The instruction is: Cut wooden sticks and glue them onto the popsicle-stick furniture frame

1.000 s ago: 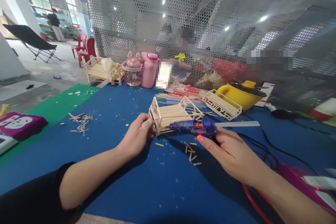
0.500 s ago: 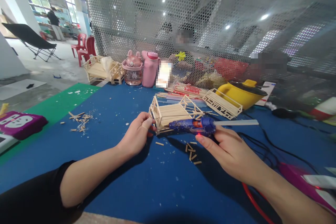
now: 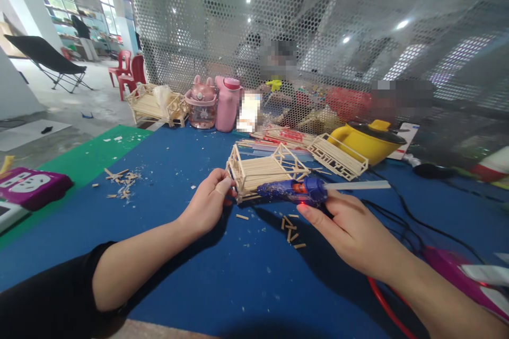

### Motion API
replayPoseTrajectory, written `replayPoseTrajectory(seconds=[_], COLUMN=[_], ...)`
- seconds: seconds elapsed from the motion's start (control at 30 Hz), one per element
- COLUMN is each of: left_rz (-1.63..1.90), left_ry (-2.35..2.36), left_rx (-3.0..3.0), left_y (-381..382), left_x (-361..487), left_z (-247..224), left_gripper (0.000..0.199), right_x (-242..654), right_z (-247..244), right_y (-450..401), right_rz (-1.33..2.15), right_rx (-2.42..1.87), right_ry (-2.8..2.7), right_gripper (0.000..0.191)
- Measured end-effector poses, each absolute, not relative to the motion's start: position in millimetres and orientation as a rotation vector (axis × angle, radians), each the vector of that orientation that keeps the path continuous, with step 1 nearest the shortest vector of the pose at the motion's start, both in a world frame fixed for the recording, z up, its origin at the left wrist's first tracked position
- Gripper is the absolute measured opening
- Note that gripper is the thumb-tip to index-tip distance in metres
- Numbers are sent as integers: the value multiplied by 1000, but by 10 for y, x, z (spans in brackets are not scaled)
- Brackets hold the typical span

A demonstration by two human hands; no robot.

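Near the middle of the blue table, my left hand [image 3: 210, 196] pinches the left end of a small wooden stick frame [image 3: 258, 170] shaped like a bed. My right hand [image 3: 345, 222] is wrapped round a blue glue gun [image 3: 292, 189], with a clear glue stick [image 3: 358, 186] standing out of its back. The gun points left, its nozzle at the lower front edge of the frame; whether the tip touches is too small to tell. Short stick offcuts [image 3: 290, 229] lie in front of the gun.
Behind are a pink bottle [image 3: 227, 106], a rabbit-eared bottle [image 3: 202, 108], another stick model [image 3: 151, 106], a stick railing piece [image 3: 338, 158] and a yellow pot [image 3: 369, 143]. Black cables [image 3: 421, 217] run at the right. More offcuts [image 3: 123, 183] lie left.
Both hands, the stick frame and the glue gun hold almost the same places. Beyond the mesh, a person has shifted slightly.
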State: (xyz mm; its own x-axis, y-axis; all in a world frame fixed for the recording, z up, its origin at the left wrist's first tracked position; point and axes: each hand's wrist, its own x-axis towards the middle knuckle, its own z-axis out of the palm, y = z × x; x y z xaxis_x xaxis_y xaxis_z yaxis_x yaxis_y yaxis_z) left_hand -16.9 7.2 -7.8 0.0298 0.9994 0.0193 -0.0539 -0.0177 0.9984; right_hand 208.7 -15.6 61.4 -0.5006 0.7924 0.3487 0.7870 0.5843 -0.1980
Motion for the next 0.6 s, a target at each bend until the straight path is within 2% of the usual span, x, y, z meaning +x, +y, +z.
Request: replayPoseTrajectory(seconds=[0.6], left_rz=[1238], left_ry=[1129], left_rx=[1194], left_y=[88], left_x=[-179], left_z=[-112], left_gripper=[15], right_x=[2087], right_z=[579], right_y=[-184], right_rz=[-71], right_rx=[-1268], right_ry=[-2416], right_gripper=[31])
